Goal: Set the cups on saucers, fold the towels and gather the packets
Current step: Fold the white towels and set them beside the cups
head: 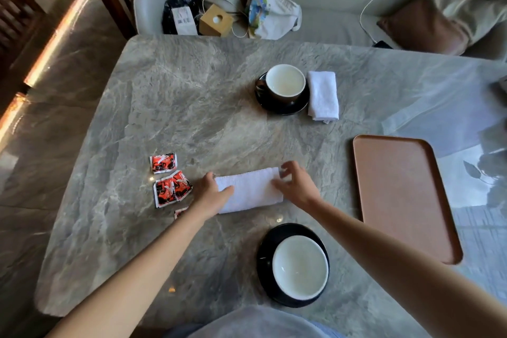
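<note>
Veined grey marble table [192, 107], smooth rounded terracotta tray [397, 195] at right. Mid-table the nubbly white towel [252, 189] lies folded oblong, left hand [212, 195] flat on its left end, right hand [295, 186] pinching its right edge. Near cup [300, 266] sits on glossy black near saucer [264, 252], far cup [285, 84] on far saucer [285, 110] beside a second towel [323, 94]; crinkly red packets [171, 189] lie left.

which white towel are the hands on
The near white towel, beside the red packets: left hand and right hand touch it. The far white towel, by the dark cup, lies untouched.
</note>
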### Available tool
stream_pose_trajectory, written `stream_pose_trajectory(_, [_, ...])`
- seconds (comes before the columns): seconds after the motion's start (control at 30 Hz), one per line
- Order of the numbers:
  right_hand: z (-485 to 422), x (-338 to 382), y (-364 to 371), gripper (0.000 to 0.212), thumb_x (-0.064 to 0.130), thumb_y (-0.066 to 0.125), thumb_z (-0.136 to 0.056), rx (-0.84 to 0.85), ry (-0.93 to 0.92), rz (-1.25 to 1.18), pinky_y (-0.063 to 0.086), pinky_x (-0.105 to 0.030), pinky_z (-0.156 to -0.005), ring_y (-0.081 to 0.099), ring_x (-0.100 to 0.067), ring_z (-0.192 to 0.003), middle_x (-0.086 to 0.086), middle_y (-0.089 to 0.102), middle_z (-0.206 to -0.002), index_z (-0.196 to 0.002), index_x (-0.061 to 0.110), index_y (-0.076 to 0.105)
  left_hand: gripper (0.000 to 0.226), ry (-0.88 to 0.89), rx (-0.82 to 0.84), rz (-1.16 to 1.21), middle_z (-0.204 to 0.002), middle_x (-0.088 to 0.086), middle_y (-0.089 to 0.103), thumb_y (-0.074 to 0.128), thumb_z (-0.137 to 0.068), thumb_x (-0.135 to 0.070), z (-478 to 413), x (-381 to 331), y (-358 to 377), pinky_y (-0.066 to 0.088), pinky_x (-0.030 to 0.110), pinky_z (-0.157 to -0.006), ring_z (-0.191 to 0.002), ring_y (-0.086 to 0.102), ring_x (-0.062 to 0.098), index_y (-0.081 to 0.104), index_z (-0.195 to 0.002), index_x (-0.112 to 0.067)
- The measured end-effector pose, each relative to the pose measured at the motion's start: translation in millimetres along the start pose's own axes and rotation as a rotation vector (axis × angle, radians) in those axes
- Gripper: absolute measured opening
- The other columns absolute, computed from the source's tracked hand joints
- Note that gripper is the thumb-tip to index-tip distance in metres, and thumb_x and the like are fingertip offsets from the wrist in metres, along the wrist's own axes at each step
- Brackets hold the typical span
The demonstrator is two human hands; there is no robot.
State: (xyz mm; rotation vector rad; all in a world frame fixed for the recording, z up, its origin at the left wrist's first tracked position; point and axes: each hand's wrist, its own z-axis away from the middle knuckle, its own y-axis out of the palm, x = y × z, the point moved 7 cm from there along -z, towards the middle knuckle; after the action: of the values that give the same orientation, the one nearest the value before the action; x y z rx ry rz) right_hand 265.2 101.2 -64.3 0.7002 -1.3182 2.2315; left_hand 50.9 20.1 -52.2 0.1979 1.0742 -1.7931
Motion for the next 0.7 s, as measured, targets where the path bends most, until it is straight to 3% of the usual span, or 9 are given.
stream_pose_trajectory(0.1, [4, -5, 3, 0.042, 0.038, 0.065, -0.082, 0.041, 0.047, 0.013, 0.053, -0.04, -0.078, 0.062, -0.021, -0.091, 0.001, 0.062, -0.11, -0.116, 0.02, 0.047, 0.061, -0.08, 0.074, 0.065, -0.138, 0.016, 0.041, 0.057, -0.088, -0.031, -1, 5, 2, 0.037, 0.042, -0.106, -0.126, 0.042, 0.031, 0.031, -0.135, -0.004])
stream_pose_trajectory(0.2, [7, -2, 3, 0.037, 0.035, 0.063, -0.084, 0.027, 0.048, 0.02, 0.054, -0.042, -0.08, 0.062, -0.024, -0.093, -0.001, 0.064, -0.106, -0.114, 0.019, 0.049, 0.063, -0.212, 0.103, 0.345, -0.138, 0.009, 0.04, 0.059, -0.087, -0.031, 2, 9, 9, 0.046, 0.039, -0.096, -0.124, 0.045, 0.025, 0.029, -0.137, -0.009])
stream_pose_trajectory(0.27, [9, -2, 2, 0.034, 0.033, 0.062, -0.084, 0.018, 0.048, 0.032, 0.053, -0.041, -0.08, 0.062, -0.025, -0.094, -0.002, 0.065, -0.105, -0.112, 0.019, 0.051, 0.054, -0.287, 0.099, 0.515, -0.133, 0.008, 0.046, 0.061, -0.086, -0.026, 6, 11, 17, 0.046, 0.033, -0.083, -0.118, 0.049, 0.023, 0.036, -0.131, -0.01])
stream_pose_trajectory(0.33, [12, -4, 1, 0.032, 0.034, 0.061, -0.084, 0.005, 0.04, 0.058, 0.053, -0.039, -0.08, 0.062, -0.025, -0.094, -0.002, 0.065, -0.104, -0.111, 0.019, 0.052, 0.039, -0.319, 0.098, 0.62, -0.124, 0.01, 0.052, 0.063, -0.086, -0.021, 8, 15, 27, 0.043, 0.031, -0.08, -0.111, 0.052, 0.023, 0.047, -0.12, -0.01])
stream_pose_trajectory(0.4, [15, -5, 1, 0.03, 0.034, 0.06, -0.085, -0.013, 0.025, 0.087, 0.051, -0.036, -0.077, 0.062, -0.026, -0.093, -0.003, 0.065, -0.104, -0.11, 0.019, 0.052, 0.016, -0.322, 0.083, 0.672, -0.111, 0.01, 0.054, 0.064, -0.085, -0.016, 11, 15, 33, 0.043, 0.029, -0.075, -0.101, 0.052, 0.023, 0.052, -0.095, -0.014])
stream_pose_trajectory(0.47, [17, -6, 2, 0.029, 0.034, 0.059, -0.086, -0.021, 0.016, 0.107, 0.048, -0.034, -0.072, 0.062, -0.025, -0.093, -0.002, 0.065, -0.105, -0.109, 0.019, 0.051, 0.017, -0.287, 0.05, 0.679, -0.1, 0.008, 0.054, 0.065, -0.084, -0.014, 10, 15, 35, 0.043, 0.028, -0.07, -0.098, 0.05, 0.022, 0.048, -0.083, -0.015])
stream_pose_trajectory(0.57, [19, -10, 2, 0.03, 0.031, 0.059, -0.084, -0.021, 0.034, 0.067, 0.047, -0.032, -0.07, 0.062, -0.024, -0.089, -0.002, 0.065, -0.104, -0.111, 0.02, 0.05, 0.037, -0.197, 0.023, 0.684, -0.114, 0.01, 0.052, 0.068, -0.082, -0.01, 14, 5, 30, 0.042, 0.036, -0.096, -0.108, 0.049, 0.023, 0.048, -0.114, -0.01])
stream_pose_trajectory(0.63, [20, -13, 2, 0.033, 0.029, 0.06, -0.084, -0.014, 0.059, 0.018, 0.045, -0.029, -0.068, 0.059, -0.021, -0.081, -0.002, 0.065, -0.1, -0.113, 0.017, 0.05, 0.043, -0.121, 0.029, 0.678, -0.12, 0.01, 0.048, 0.066, -0.082, -0.007, 18, -4, 25, 0.04, 0.037, -0.098, -0.108, 0.049, 0.023, 0.049, -0.122, -0.013])
stream_pose_trajectory(0.7, [22, -18, 2, 0.037, 0.024, 0.062, -0.084, 0.008, 0.101, -0.103, 0.047, -0.03, -0.066, 0.056, -0.018, -0.078, -0.001, 0.061, -0.096, -0.118, 0.013, 0.049, 0.032, -0.051, 0.067, 0.668, -0.119, 0.01, 0.051, 0.063, -0.084, -0.005, 21, -17, 22, 0.043, 0.035, -0.09, -0.103, 0.051, 0.023, 0.055, -0.113, -0.018])
